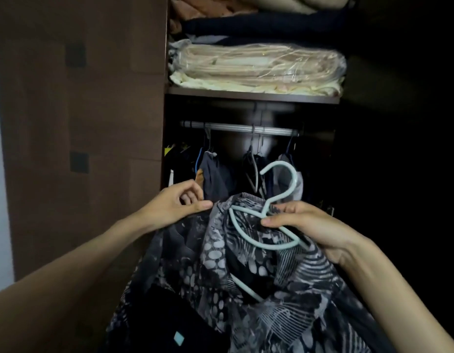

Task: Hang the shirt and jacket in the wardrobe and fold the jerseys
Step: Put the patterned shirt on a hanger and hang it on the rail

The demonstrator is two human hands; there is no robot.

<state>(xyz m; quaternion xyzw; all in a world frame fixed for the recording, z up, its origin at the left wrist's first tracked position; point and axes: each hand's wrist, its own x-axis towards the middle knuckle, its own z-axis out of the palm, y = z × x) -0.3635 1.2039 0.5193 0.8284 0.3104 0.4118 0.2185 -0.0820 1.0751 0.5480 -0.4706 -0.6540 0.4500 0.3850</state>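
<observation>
Dim light filled the open wardrobe (249,98), where a rail (236,128) ran left to right under a shelf of folded bedding (256,67), with dark clothes (215,174) already hanging below it.

In front of the rail, well below it, hung the shirt (213,263), a thin patterned grey-and-black fabric. It looked light, soft and limp, likely to slide off a smooth arm, so the collar or shoulder seam seemed the place to hold. It draped mostly downward, its long axis running from the collar near the hands toward the bottom of the view.

The left hand (177,202) pinched the fabric's upper edge between thumb and curled fingers. The right hand (305,225) gripped the hanger (269,225), pale blue and stiff, at its neck, with thumb and fingers closed round the bar. The hook pointed up toward the rail, curling over to the left; the hanger's arms lay tilted, one arm buried in the cloth lower down. The shirt appeared only partly seated on it. No jacket or jerseys could be made out.
</observation>
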